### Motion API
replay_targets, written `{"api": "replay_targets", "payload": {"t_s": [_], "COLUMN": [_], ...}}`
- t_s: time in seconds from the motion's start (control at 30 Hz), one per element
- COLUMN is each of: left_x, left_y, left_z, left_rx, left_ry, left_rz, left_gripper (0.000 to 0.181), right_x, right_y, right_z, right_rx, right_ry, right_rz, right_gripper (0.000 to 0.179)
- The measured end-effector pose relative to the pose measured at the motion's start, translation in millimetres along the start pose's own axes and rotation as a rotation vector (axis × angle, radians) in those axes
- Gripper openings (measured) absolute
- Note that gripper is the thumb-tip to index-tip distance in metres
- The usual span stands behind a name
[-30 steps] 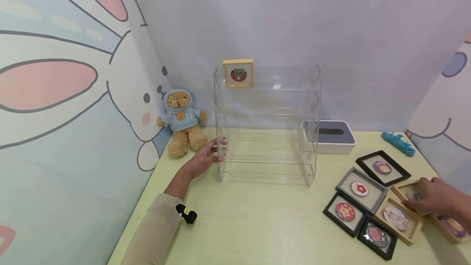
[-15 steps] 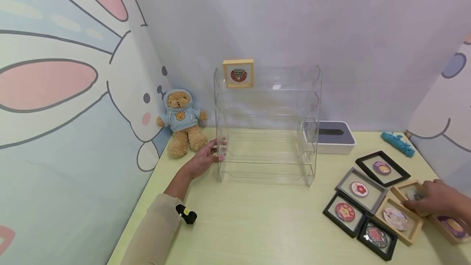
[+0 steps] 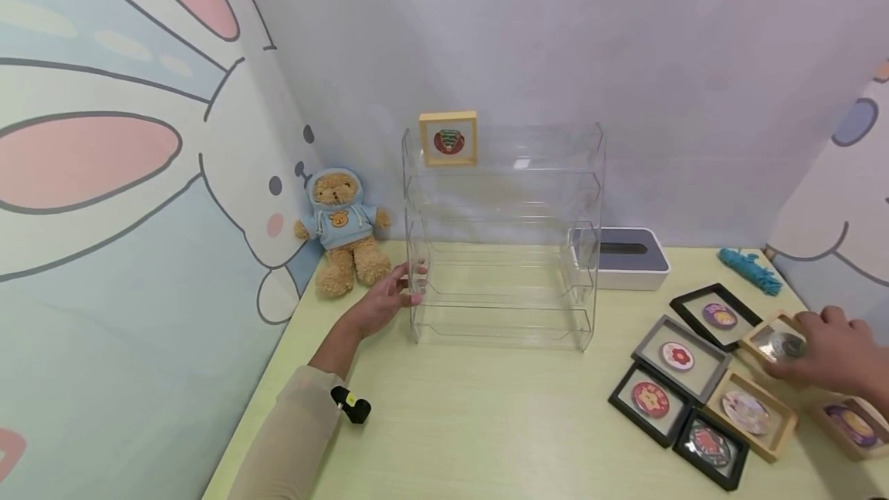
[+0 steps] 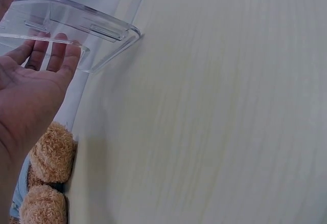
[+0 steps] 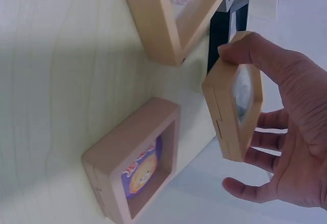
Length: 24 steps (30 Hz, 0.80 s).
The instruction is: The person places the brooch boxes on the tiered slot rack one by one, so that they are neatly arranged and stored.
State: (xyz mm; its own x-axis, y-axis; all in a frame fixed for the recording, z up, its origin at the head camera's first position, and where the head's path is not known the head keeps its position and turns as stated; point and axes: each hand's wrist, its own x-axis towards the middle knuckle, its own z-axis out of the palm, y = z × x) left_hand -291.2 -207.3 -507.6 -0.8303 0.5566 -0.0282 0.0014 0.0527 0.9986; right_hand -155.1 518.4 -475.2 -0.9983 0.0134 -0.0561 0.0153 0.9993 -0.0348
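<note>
Plainly, in the head view, the light wooden frame [image 3: 774, 336] is pinched in the right hand [image 3: 836, 349], well apart from the left hand [image 3: 378, 307], by which the side of the clear rack [image 3: 503, 318] is touched. In the left wrist view, whether the rack is gripped cannot be told; if only touched, it could be shifted by a bump. In the right wrist view, the light wooden frame, tilted, might be dropped through a slack pinch, or the purple-badged frame [image 5: 137, 165] near that hand knocked.

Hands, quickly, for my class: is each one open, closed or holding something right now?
Left hand: holding the clear rack at its side.
Right hand: holding a light wooden frame.
</note>
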Motion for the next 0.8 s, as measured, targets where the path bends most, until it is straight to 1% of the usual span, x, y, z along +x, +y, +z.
{"api": "replay_targets", "payload": {"t_s": [0.13,0.23,0.37,0.43,0.53,0.6,0.73,0.8], "left_x": [1.3,1.5,1.3,1.2,1.5,1.7,2.1,2.5], "left_y": [-1.4,-1.4,-1.2,-1.3,-1.0,-0.5,-0.7,-1.0], "left_z": [-0.5,-0.5,-0.2,-0.2,-0.5,-0.6,-0.7,-0.6], "left_rx": [-0.01,-0.013,-0.021,-0.027,-0.031,-0.03,-0.029,-0.034], "left_ry": [0.002,0.005,0.006,0.006,0.007,0.009,0.01,0.008], "left_rz": [-0.004,-0.011,-0.019,-0.019,-0.015,-0.014,-0.018,-0.02], "left_gripper": [0.084,0.083,0.083,0.083,0.084,0.084,0.085,0.085], "right_x": [1.0,3.2,5.9,6.5,6.8,7.5,10.8,12.9], "right_y": [-8,-17,-33,-42,-56,-65,-76,-80], "right_z": [-8,-16,-31,-39,-49,-54,-59,-62], "right_rx": [0.03,0.022,-0.022,-0.043,-0.043,-0.044,-0.079,-0.107], "right_ry": [0.071,0.126,0.196,0.232,0.296,0.372,0.56,0.628], "right_rz": [0.057,0.085,0.086,0.083,0.065,0.018,-0.149,-0.215], "right_gripper": [0.114,0.115,0.117,0.115,0.11,0.109,0.115,0.12]}}
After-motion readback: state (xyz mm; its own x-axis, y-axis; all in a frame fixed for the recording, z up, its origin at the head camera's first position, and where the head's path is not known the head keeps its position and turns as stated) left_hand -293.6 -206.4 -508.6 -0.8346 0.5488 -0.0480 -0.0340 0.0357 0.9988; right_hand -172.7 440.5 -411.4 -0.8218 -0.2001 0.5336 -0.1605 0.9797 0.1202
